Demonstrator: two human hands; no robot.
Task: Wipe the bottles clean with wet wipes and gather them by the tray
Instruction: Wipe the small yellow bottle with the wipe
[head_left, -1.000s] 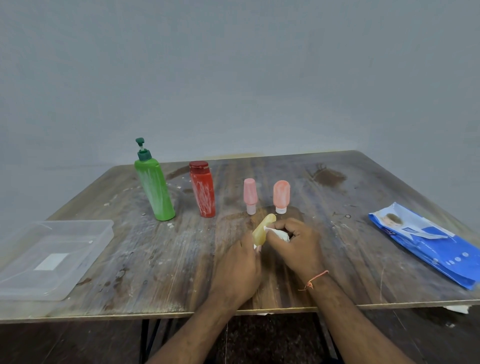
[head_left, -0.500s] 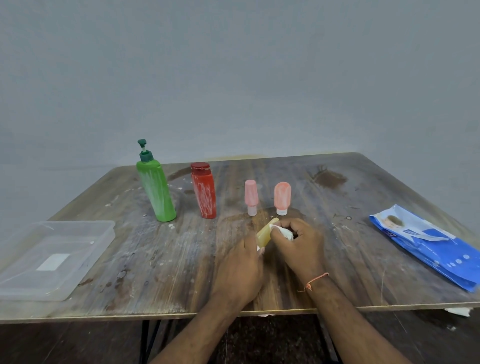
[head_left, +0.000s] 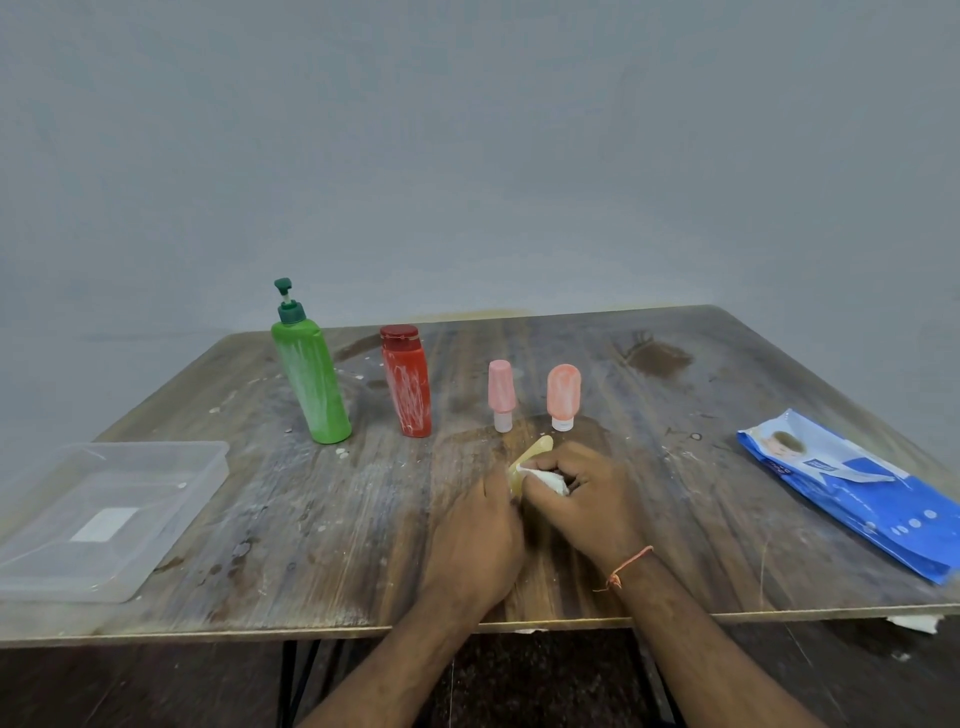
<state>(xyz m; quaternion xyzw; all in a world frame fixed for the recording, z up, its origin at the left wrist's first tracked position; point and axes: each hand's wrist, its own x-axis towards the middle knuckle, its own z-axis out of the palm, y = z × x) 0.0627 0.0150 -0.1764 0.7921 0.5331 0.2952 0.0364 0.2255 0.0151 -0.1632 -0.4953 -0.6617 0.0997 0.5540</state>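
Left hand (head_left: 475, 540): grip closed around the lower part of the yellow bottle (head_left: 531, 457); fingers hidden behind the hand's back, so their exact lie cannot be told. Only the bottle's upper end shows, tilted toward 1 o'clock; its base and cap are concealed between the hands.

Right hand (head_left: 587, 493): grip pinching a bunched white wipe (head_left: 548, 479) against the bottle's side; most of the wipe is buried under the fingers. A thread band (head_left: 626, 566) circles the wrist.

At 12 o'clock from the hands, just beyond them, stand two small bottles cap-down: pink bottle (head_left: 501, 395) and orange bottle (head_left: 563, 396), both upright. Toward 11 o'clock stand the red bottle (head_left: 407, 382) and, further out, the green pump bottle (head_left: 310, 376), both streaked white.

At 9 o'clock, well apart, the clear tray (head_left: 171, 512) sits at the worktop (head_left: 322, 519) edge, its left side cut off by the frame. At 3 o'clock lies the blue wipes pack (head_left: 852, 493); its print is too blurred to read.
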